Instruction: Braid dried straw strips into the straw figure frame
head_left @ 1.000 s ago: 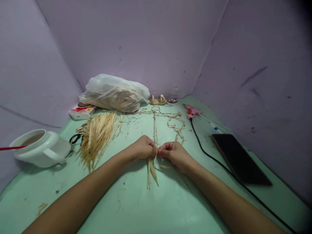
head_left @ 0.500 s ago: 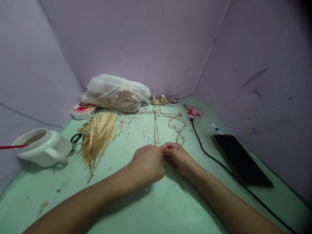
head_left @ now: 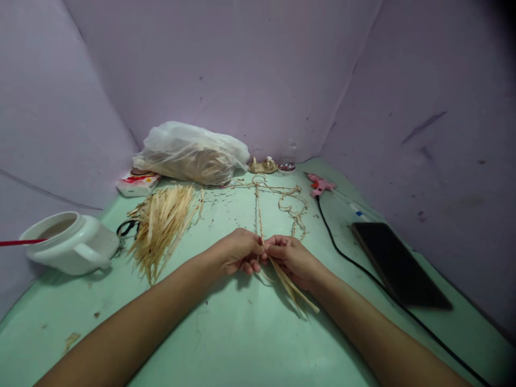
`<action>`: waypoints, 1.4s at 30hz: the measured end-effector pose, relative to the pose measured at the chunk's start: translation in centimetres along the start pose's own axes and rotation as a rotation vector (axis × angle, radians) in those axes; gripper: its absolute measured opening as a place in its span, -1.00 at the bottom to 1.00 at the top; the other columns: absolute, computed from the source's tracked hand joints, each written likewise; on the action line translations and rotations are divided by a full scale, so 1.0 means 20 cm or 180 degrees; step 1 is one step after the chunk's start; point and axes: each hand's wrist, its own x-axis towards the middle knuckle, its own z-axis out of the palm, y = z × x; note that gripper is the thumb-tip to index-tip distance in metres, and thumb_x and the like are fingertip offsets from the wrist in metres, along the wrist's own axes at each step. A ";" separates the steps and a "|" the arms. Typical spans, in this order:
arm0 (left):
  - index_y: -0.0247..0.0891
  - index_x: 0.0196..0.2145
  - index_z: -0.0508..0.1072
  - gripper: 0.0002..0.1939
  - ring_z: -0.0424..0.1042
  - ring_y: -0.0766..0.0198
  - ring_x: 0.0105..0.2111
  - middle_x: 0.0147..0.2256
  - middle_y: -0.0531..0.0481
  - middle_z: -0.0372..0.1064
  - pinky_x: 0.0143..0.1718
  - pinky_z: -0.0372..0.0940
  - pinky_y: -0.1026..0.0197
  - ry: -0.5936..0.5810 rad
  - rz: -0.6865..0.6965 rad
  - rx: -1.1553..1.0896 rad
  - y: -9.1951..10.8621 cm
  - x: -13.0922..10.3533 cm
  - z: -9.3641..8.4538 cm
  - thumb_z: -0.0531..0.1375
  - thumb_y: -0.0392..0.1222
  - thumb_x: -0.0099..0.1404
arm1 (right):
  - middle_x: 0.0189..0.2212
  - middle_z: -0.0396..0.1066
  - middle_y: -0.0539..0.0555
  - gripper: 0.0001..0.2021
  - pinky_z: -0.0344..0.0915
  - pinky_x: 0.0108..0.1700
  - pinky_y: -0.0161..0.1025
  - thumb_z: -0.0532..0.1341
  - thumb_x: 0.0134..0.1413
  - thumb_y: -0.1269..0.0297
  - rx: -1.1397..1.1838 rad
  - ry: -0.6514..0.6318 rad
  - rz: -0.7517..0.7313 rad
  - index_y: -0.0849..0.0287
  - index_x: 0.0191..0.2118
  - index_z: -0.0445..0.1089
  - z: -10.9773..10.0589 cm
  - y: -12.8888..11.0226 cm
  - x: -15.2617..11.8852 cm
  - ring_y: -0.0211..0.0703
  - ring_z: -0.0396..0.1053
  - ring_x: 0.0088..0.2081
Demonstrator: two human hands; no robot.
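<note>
A thin braided cord of straw-coloured fibre (head_left: 259, 212) runs down the table towards me, and its near end is pinched between my two hands. My left hand (head_left: 241, 251) is closed on the cord, thumb and forefinger together. Close against it, my right hand (head_left: 292, 259) pinches the same spot. Loose flat straw strips (head_left: 292, 290) fan out from under the right fingers towards the near right. Beyond the hands, more of the knotted cord (head_left: 293, 209) lies in loops. The exact crossing of the strips is hidden by my fingertips.
A bundle of dry straw strips (head_left: 163, 228) lies at left, near a white pot (head_left: 76, 242) with a red stick. At the back rests a plastic bag (head_left: 193, 153). On the right are a pink glue gun (head_left: 321, 185), its black cable (head_left: 355, 260) and a dark tablet (head_left: 397, 263).
My left hand has turned from a fist-like pose to a fingertip pinch, a little higher. The loose strips now show fanned out below the right hand, which has hardly moved.
</note>
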 end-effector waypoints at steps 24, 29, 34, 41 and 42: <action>-0.41 -0.56 0.37 -0.84 0.16 0.44 -0.76 -0.74 0.07 0.17 -0.73 0.03 0.37 -0.0197 0.0123 0.0608 0.00 0.01 -0.03 0.11 -0.23 0.01 | -0.69 0.28 -0.05 -0.86 -0.14 -0.63 -0.41 0.24 -0.29 0.33 -0.0378 -0.0008 -0.0179 0.26 -0.58 0.27 0.00 0.00 0.01 -0.46 0.02 -0.69; -0.38 -0.64 0.33 -0.94 0.07 0.47 -0.80 -0.81 0.11 0.09 -0.76 -0.03 0.37 0.0240 0.0068 0.1061 -0.01 0.03 -0.04 0.09 -0.34 -0.11 | -0.65 0.30 -0.02 -0.94 0.04 -0.54 -0.40 0.17 -0.24 0.39 -0.0878 0.0007 -0.0524 0.25 -0.57 0.26 -0.01 0.02 0.04 -0.39 0.15 -0.61; -0.31 -0.75 0.20 -0.91 -0.07 0.49 -0.81 -0.84 0.17 -0.07 -0.77 -0.21 0.34 0.0561 0.0304 0.1094 -0.04 0.05 -0.01 0.07 -0.39 -0.20 | -0.60 0.35 0.00 -0.93 0.07 -0.51 -0.37 0.11 -0.16 0.36 -0.2218 0.0270 -0.1183 0.21 -0.51 0.32 -0.04 0.03 0.03 -0.31 0.21 -0.55; -0.30 -0.79 0.14 -0.85 -0.13 0.51 -0.79 -0.84 0.17 -0.10 -0.74 -0.25 0.32 0.0790 0.0402 0.0812 -0.07 0.06 0.03 0.07 -0.40 -0.21 | -0.65 0.36 0.05 -0.87 -0.05 -0.55 -0.33 0.13 -0.15 0.28 -0.3522 0.0884 -0.1260 0.17 -0.56 0.38 -0.02 -0.01 -0.06 -0.28 0.18 -0.60; -0.30 -0.79 0.13 -0.85 -0.12 0.51 -0.79 -0.85 0.17 -0.10 -0.74 -0.25 0.32 0.0820 0.0364 0.0766 -0.06 0.05 0.04 0.07 -0.40 -0.21 | -0.65 0.36 0.05 -0.86 -0.06 -0.56 -0.33 0.13 -0.15 0.28 -0.3544 0.0859 -0.1235 0.17 -0.57 0.38 -0.02 -0.02 -0.07 -0.28 0.18 -0.60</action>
